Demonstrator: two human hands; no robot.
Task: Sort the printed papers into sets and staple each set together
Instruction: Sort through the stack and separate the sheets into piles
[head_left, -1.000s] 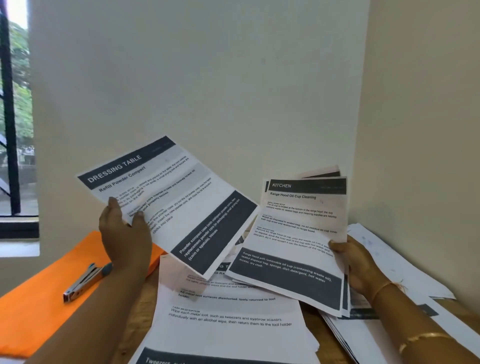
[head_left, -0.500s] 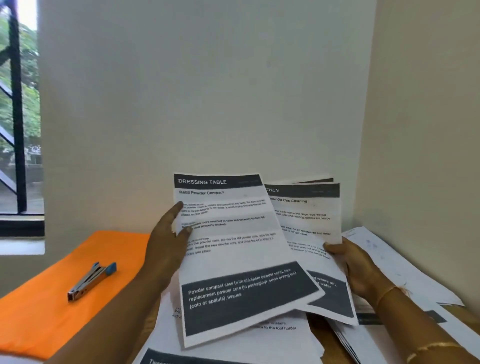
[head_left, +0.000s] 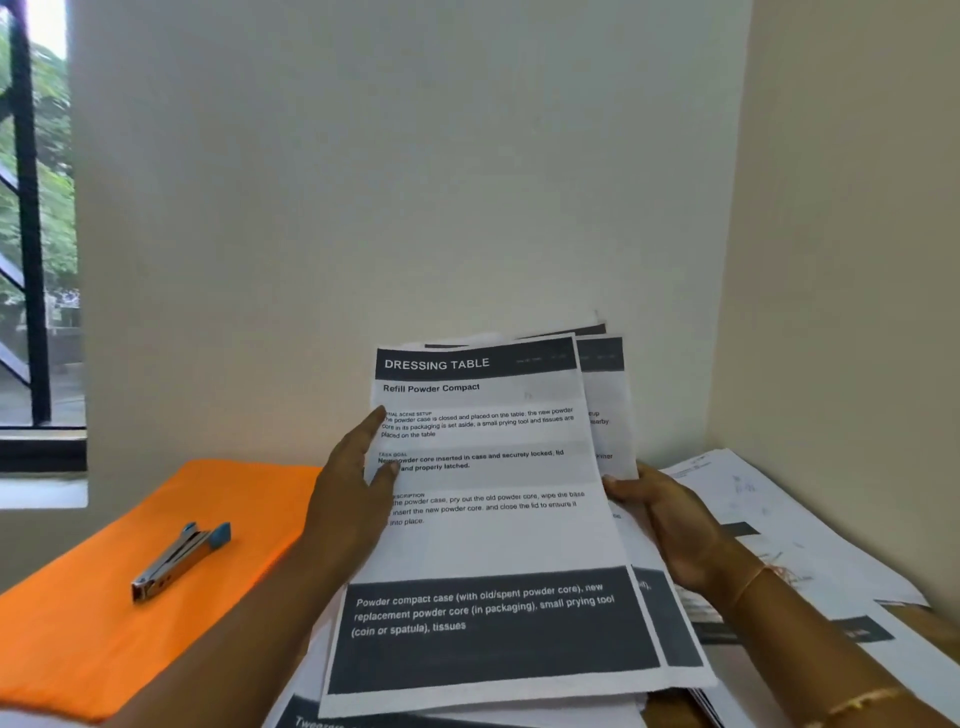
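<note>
Top sheet (head_left: 483, 519): "DRESSING TABLE" page with dark header and footer bands, held up tilted, fronting the stack.
Held stack (head_left: 608, 395): sheets fanned just behind it.
Stapler (head_left: 179, 561): silver, blue-ended, lay on orange cloth (head_left: 104, 623).

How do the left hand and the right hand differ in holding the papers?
The left hand pinches the front sheet at its left edge; the right hand grips the sheets behind at their right edge. The right hand's wrist wears a bangle; the left hand's is bare. Both hold printed papers.
</note>
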